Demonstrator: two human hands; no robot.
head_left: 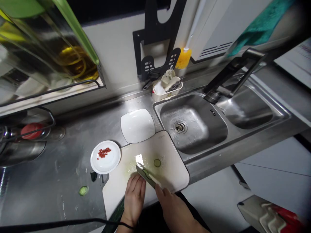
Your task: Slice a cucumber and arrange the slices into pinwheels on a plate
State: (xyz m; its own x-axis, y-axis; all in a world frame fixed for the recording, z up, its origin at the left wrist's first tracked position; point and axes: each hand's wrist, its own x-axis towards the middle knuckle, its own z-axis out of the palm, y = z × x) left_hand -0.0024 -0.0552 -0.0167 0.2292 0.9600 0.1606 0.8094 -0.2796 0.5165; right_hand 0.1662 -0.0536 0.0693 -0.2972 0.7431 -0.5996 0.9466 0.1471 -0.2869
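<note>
My right hand [171, 205] is closed round the handle of a kitchen knife [145, 176]. The blade points up and left over the white cutting board [175, 174], close to the fingertips of my left hand [134, 191]. Those fingers are curled and pressed together on a dark green cucumber [118, 212]; most of it is hidden by the hand. One thin cucumber slice [157, 162] lies flat on the wet board, and another slice [146, 174] is against the blade.
A white square plate [137, 126] and a round plate [93, 161] with small red pieces [104, 152] stand behind the board. Cucumber ends [83, 190] lie on the steel counter [70, 155]. At right is a sink [194, 119] with a black faucet [218, 87]. A shelf [73, 89] overhangs upper left.
</note>
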